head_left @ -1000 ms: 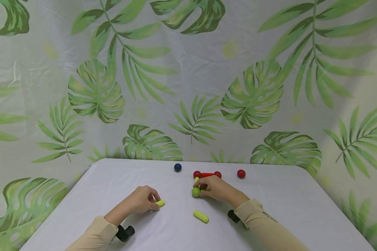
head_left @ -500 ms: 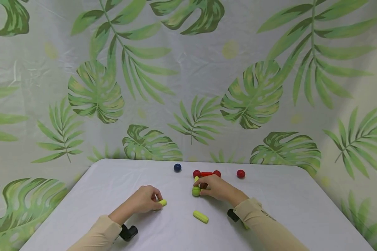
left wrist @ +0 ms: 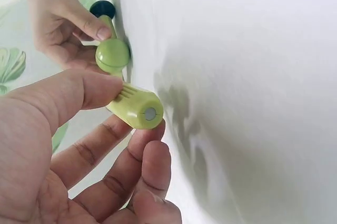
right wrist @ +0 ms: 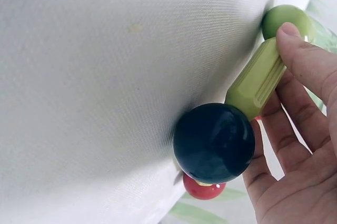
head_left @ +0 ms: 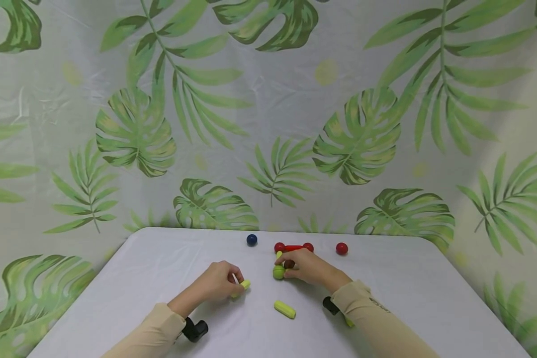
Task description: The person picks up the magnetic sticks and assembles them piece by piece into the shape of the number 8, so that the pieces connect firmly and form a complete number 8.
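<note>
In the left wrist view, my left hand (head_left: 217, 282) pinches a yellow-green magnetic rod (left wrist: 132, 107) between thumb and fingers, its grey metal end facing the camera. The rod tilts, one end raised. My right hand (head_left: 312, 266) holds a second yellow-green rod (right wrist: 256, 80) by thumb and fingers. That rod joins a green ball (right wrist: 285, 20) to a dark blue ball (right wrist: 214, 143). In the head view, the left rod is left of the green ball, with a gap between them. Behind the right hand, another yellow-green rod (head_left: 279, 254) reaches toward a red ball (head_left: 279, 247).
A red rod (head_left: 294, 248) links that red ball to another red ball (head_left: 308, 247). Farther right lies a loose red ball (head_left: 342, 248); a dark blue ball (head_left: 252, 240) sits at the back. One yellow-green rod (head_left: 285, 309) lies in front, and a yellow-green piece (head_left: 349, 322) shows beside the right sleeve.
My left hand has moved right and slightly away from me, bringing its rod closer to the green ball and tilting it up. The right hand stays in place.
</note>
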The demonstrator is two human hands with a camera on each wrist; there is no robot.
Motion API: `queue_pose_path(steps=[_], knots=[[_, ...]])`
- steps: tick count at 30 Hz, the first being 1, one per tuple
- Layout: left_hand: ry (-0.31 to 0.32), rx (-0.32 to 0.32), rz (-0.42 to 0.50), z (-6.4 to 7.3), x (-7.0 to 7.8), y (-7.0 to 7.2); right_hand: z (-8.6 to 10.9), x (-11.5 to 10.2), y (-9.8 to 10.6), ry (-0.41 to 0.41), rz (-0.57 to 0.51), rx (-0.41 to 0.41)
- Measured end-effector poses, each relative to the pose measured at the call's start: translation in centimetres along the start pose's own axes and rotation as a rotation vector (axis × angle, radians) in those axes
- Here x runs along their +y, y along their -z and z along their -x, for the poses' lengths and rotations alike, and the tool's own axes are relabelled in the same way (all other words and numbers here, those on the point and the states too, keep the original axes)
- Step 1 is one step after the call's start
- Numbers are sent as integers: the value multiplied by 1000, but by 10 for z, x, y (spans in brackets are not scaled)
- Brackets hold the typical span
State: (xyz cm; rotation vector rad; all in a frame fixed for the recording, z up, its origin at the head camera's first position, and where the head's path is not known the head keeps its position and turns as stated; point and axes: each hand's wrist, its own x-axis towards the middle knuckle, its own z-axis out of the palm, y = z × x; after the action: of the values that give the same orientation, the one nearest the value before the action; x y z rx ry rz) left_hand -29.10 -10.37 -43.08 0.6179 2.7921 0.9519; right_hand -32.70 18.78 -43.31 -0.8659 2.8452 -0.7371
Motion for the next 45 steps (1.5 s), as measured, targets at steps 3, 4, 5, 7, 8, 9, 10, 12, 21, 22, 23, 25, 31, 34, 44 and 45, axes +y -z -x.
queue_pose_path(steps=[3,4,5,7,8,9,10,12,21,22,23,25,31,34,44,45], knots=[[-2,-4,17,-5,4,-3,0,0,0,6,13,-1],[3,-8,24,-6,5,-4,0,0,0,9,14,0],[5,-11,35,-7,7,-5,-1,0,0,11,14,0],[5,-15,51,-10,9,-7,-1,1,-1,18,16,-1],[4,-16,61,-11,11,-8,-1,1,-1,19,17,-3],[6,-20,76,-12,12,-9,-1,1,-1,23,15,-3],[6,-21,88,-13,13,-10,-1,2,-1,32,13,-2],[13,-24,118,-15,15,-14,-1,2,0,43,11,-2],[89,-31,273,-24,23,-31,-1,4,1,64,19,6],[97,-33,290,-25,23,-33,-1,4,0,67,17,8],[106,-37,310,-26,24,-35,-1,4,0,73,15,10],[116,-42,344,-28,26,-39,0,4,0,76,10,13],[137,-42,398,-33,29,-49,0,4,0,81,2,11],[148,-41,411,-34,31,-52,0,5,0,89,1,11],[169,-30,434,-36,40,-57,0,5,0,85,-8,16],[170,-29,438,-36,40,-57,0,5,0,85,-9,16]])
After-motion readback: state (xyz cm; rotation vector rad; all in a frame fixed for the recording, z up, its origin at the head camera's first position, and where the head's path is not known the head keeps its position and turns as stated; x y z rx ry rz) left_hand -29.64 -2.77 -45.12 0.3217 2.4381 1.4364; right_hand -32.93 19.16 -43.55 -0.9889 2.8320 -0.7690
